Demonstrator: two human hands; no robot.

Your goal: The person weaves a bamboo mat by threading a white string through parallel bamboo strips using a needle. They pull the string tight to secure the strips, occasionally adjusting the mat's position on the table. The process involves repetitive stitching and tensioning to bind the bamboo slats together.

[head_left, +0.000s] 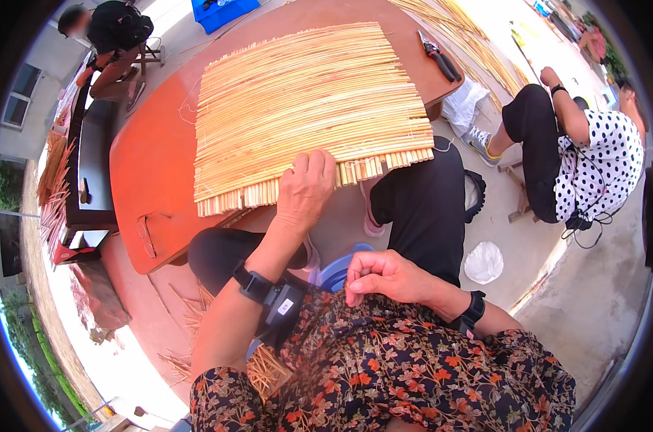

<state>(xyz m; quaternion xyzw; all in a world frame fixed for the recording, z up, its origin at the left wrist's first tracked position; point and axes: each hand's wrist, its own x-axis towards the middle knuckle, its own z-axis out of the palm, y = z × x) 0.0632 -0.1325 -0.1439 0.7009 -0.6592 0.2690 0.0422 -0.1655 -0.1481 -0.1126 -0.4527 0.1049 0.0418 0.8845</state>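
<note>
A mat of straight yellow stalks (305,108) laid side by side covers much of the reddish-brown table (150,165) in front of me, its near edge reaching past the tabletop. My left hand (306,189) is closed over this near edge, fingers curled on the stalks. White thread (442,146) loops from the mat's right corner. Over my lap, apart from the mat, my right hand (388,277) has its fingers curled and thumb pressed in. Whatever it may pinch is too small to make out.
Red-and-black hand shears (439,57) lie at the table's far right; eyeglasses (146,234) rest at its left. A blue basin (337,272) stands below my hands. Loose stalks (478,43) lie beyond the table. People sit at right (593,151) and far left (114,36).
</note>
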